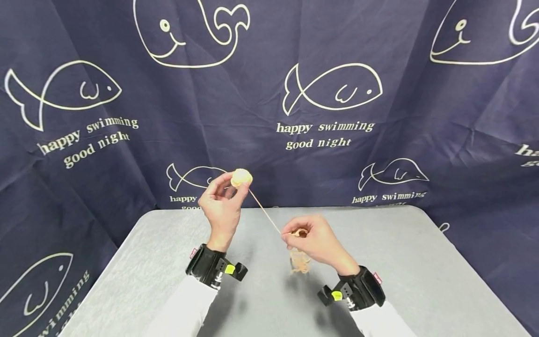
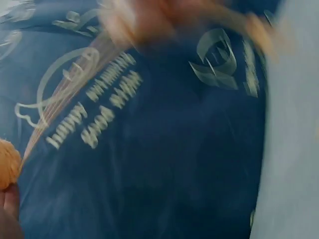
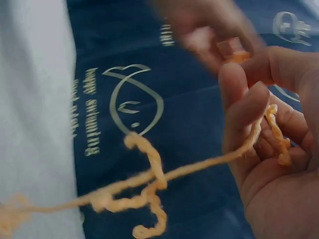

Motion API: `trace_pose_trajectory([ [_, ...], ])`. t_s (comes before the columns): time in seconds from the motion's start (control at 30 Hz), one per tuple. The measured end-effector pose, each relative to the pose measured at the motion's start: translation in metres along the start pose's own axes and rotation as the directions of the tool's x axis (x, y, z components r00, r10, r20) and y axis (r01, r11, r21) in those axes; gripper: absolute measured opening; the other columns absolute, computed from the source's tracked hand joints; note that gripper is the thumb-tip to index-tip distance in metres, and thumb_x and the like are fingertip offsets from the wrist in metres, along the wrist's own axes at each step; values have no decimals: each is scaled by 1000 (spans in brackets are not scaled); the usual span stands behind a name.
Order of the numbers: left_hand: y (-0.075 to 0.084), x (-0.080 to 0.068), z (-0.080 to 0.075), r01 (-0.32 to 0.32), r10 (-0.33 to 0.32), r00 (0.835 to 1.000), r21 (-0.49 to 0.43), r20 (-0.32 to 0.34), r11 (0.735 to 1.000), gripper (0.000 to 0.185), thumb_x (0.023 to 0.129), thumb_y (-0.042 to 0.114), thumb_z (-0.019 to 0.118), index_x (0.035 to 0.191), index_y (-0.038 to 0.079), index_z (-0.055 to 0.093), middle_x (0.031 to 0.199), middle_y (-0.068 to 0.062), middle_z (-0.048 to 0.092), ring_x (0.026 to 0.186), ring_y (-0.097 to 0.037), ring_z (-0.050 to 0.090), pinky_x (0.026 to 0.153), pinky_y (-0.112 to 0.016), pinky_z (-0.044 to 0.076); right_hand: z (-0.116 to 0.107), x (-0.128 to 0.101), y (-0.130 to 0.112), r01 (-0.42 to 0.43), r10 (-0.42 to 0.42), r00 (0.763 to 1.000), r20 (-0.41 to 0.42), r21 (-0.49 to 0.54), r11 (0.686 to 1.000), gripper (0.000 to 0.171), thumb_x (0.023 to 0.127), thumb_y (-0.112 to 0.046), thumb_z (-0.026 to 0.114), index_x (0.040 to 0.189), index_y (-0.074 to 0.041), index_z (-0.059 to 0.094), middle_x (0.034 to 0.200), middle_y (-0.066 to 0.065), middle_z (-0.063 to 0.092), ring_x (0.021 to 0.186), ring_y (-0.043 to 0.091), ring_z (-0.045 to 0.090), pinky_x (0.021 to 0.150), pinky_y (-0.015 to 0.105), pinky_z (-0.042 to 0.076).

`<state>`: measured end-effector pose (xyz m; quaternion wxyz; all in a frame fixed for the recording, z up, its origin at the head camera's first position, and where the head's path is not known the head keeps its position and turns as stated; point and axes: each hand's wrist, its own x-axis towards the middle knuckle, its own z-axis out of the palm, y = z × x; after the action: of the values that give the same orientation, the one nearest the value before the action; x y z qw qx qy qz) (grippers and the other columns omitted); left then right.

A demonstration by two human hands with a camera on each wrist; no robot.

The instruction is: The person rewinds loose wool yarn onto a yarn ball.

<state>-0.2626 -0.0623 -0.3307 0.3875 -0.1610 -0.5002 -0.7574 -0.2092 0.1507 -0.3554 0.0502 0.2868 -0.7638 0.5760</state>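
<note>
My left hand (image 1: 225,192) is raised above the grey table (image 1: 421,262) and pinches a small ball of pale orange yarn (image 1: 242,178) at its fingertips. A taut strand (image 1: 264,210) runs down from the ball to my right hand (image 1: 301,234), which pinches it between thumb and fingers. Loose yarn (image 1: 300,262) hangs in a tangle below the right hand, just above the table. In the right wrist view the strand (image 3: 199,169) passes through my curled fingers (image 3: 244,109). The left wrist view is blurred; the ball (image 2: 7,164) shows at its left edge.
A dark blue cloth with white fish drawings and lettering (image 1: 328,93) hangs behind the table and at both sides. Black wrist bands (image 1: 210,269) sit on both forearms. The table's edges run to the left and right of my arms.
</note>
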Motion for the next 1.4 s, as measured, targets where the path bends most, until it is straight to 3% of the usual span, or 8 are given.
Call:
trace_pose_trajectory([
  [0.2,-2,-1,-28,-39,-139,898,391,417,920,32,68,-13,80,98,-2,75,97,-13,72,88,-19,70,81,-32,62,-31,0,-11,106,-76,991,-109,309,945,8,86,11,69,89,4,73,70,6,69,56,11,63,45,20,48],
  [0.47,22,-6,-34,105,-471,177,459,864,882,30,70,-11,75,95,4,74,91,-3,71,85,-14,67,85,-38,61,-53,11,3,207,111,943,-315,812,546,27,96,12,49,90,-2,70,80,5,68,64,7,60,49,9,42],
  [0.57,28,-11,-29,291,-353,85,315,932,903,32,70,-15,73,100,-4,71,97,-8,71,90,-14,66,88,-43,60,-48,16,15,189,220,923,-317,869,457,25,99,10,47,89,-1,67,78,6,67,64,6,61,49,8,43],
  [0.67,35,-15,-22,434,-181,202,78,962,897,34,72,-15,76,104,-8,68,103,-8,69,96,-15,64,87,-40,60,-38,20,27,123,305,896,-323,840,528,25,98,10,49,88,-3,69,78,4,67,64,5,61,50,8,44],
  [0.87,42,-17,1,317,15,739,-367,673,875,35,76,-7,82,108,4,74,109,-9,71,98,-18,67,82,-25,58,-9,14,38,-155,312,916,-251,497,854,11,91,7,65,89,0,73,70,2,67,60,8,60,52,16,48],
  [1.0,34,-15,10,142,-6,940,-376,340,916,38,72,-19,77,107,-3,74,105,-12,73,96,-20,71,83,-28,60,5,5,26,-152,167,981,-96,151,977,3,88,3,72,91,4,73,66,3,68,55,13,60,49,20,48],
  [1.23,11,-14,-4,-111,61,951,151,302,982,35,68,-20,78,102,-12,70,104,-19,70,94,-26,70,85,-34,61,-3,-8,-1,35,-37,997,64,33,999,10,85,8,71,88,-1,74,73,5,71,58,14,66,48,27,56],
  [1.4,15,-16,-21,-101,-289,725,512,625,853,29,66,-7,79,93,5,76,90,-3,71,81,-16,70,78,-27,60,-27,-6,-10,100,-86,994,-64,276,956,13,86,12,68,89,1,73,70,3,69,57,9,63,46,23,51],
])
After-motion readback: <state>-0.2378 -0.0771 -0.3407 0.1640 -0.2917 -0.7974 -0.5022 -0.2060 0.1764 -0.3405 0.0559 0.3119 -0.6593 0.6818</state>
